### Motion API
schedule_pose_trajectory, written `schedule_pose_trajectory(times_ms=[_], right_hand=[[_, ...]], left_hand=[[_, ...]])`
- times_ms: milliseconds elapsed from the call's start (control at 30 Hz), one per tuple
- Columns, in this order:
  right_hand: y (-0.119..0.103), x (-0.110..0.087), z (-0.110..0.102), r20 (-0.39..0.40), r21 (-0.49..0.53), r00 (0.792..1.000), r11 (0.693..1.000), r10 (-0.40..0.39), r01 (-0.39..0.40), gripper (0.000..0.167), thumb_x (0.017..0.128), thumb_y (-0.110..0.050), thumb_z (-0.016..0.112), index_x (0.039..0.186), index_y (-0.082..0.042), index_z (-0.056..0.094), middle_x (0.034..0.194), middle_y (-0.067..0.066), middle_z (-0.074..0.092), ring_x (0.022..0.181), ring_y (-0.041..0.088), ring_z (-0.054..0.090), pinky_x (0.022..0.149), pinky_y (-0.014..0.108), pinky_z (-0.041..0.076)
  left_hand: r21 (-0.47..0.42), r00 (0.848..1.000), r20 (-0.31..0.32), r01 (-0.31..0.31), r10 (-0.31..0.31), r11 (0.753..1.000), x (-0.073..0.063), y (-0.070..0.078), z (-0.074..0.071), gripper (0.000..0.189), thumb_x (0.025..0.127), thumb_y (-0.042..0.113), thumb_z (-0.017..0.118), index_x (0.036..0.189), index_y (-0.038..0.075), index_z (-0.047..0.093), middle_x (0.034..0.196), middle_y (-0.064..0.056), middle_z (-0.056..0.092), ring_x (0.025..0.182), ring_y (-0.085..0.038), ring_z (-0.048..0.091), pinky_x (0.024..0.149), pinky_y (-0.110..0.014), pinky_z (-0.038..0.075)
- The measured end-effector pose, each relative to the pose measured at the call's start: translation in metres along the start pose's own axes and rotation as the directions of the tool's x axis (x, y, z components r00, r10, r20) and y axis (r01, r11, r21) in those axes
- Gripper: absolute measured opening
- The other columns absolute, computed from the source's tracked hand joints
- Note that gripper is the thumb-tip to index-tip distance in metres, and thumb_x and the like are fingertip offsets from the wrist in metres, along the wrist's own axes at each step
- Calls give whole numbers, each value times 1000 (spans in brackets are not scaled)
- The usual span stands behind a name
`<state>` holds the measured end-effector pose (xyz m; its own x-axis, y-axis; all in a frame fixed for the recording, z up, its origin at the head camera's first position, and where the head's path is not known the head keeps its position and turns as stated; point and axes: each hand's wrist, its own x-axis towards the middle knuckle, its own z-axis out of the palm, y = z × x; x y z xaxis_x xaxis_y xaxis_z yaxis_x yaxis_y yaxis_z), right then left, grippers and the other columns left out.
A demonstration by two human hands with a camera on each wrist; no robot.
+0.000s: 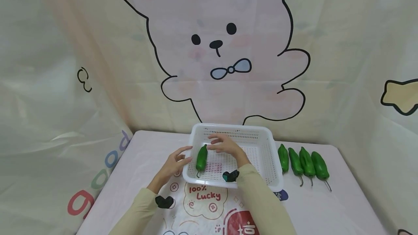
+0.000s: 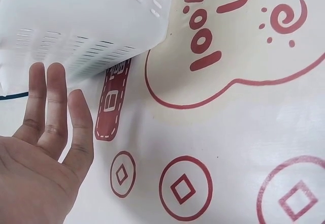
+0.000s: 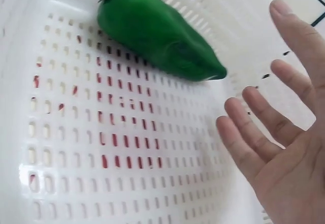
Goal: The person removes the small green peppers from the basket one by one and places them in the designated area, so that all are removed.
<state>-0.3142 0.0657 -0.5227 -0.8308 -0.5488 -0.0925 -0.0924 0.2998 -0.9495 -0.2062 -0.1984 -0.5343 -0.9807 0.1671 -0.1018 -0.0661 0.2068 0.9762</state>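
Observation:
A white perforated plastic basket [image 1: 275,177] stands at the back of the table. Inside it, along its left wall, lies one green pepper [image 1: 201,158], stem toward the front. My left hand [image 1: 173,166] is at the basket's left side, fingertips right at the rim; the left wrist view shows its fingers [image 2: 56,94] extended by the basket's outer wall [image 2: 76,10]. Over the basket's inside hovers my right hand [image 1: 226,146], just right of the pepper's tip. In the right wrist view its fingers are spread, apart from the pepper [image 3: 157,33], and hold nothing.
Several green peppers [image 1: 306,161] lie in a row on the table just right of the basket. The tablecloth [image 1: 205,202] carries printed red designs. A curtain with a cartoon animal [image 1: 225,93] hangs close behind the table, and another sheet [image 1: 65,130] hangs at the left.

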Motion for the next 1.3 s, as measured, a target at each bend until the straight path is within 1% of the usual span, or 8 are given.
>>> schedule_pose_trajectory(times_ms=[67,300,533,700,833,1000,1167,1300], right_hand=[[3,3,3,-3,1,1000,1000,6,-6,65,89,-26,82,143,-3,55,137,25,55,122,37,55,85,47,55],[11,6,10,-36,15,996,997,77,-76,73,85,-28,86,147,-10,53,142,22,51,129,39,50,91,47,53],[10,1,13,-28,33,992,992,120,-119,76,83,-21,87,148,-6,51,140,26,51,124,40,53,90,47,53],[5,2,17,-10,41,993,992,120,-119,75,83,-19,87,148,-6,51,138,27,52,119,37,58,90,47,54],[1,4,22,9,98,993,988,120,-121,75,83,-17,87,147,-3,50,137,30,51,116,38,59,88,48,54],[-2,5,27,39,137,994,985,99,-103,70,87,-11,83,146,2,48,139,33,47,120,43,55,85,52,55],[-4,6,32,62,147,995,986,75,-83,64,89,-8,80,144,3,49,140,31,47,124,44,51,87,57,52],[-4,8,35,88,157,994,984,70,-83,59,90,-7,78,142,3,51,138,30,49,121,42,54,88,58,52]], left_hand=[[-4,1000,5,-2,2,1000,1,0,0,55,98,26,72,149,20,52,114,-15,63,100,-29,62,74,-37,53],[28,1000,-10,-4,4,1000,1,0,0,53,99,26,70,149,18,52,115,-14,64,106,-29,59,77,-37,51],[22,1000,-8,6,-6,1000,1,-2,3,53,98,25,71,148,21,53,115,-13,65,107,-28,59,78,-36,50],[25,1000,-7,0,0,1000,1,-3,2,54,98,26,71,149,21,52,116,-14,65,107,-29,60,78,-37,51],[24,1000,-3,-14,14,1000,0,-2,2,54,99,27,70,149,19,52,118,-15,64,106,-30,61,76,-37,53],[17,1000,6,-27,27,999,-1,-2,1,53,100,27,69,148,16,51,117,-17,64,103,-29,62,73,-36,53],[24,1000,4,-26,26,999,-1,-2,1,53,100,26,68,149,16,50,117,-17,64,104,-30,62,74,-37,54],[2,1000,10,-15,15,1000,-1,0,2,54,101,24,68,151,16,49,118,-16,63,105,-30,61,76,-40,55]])
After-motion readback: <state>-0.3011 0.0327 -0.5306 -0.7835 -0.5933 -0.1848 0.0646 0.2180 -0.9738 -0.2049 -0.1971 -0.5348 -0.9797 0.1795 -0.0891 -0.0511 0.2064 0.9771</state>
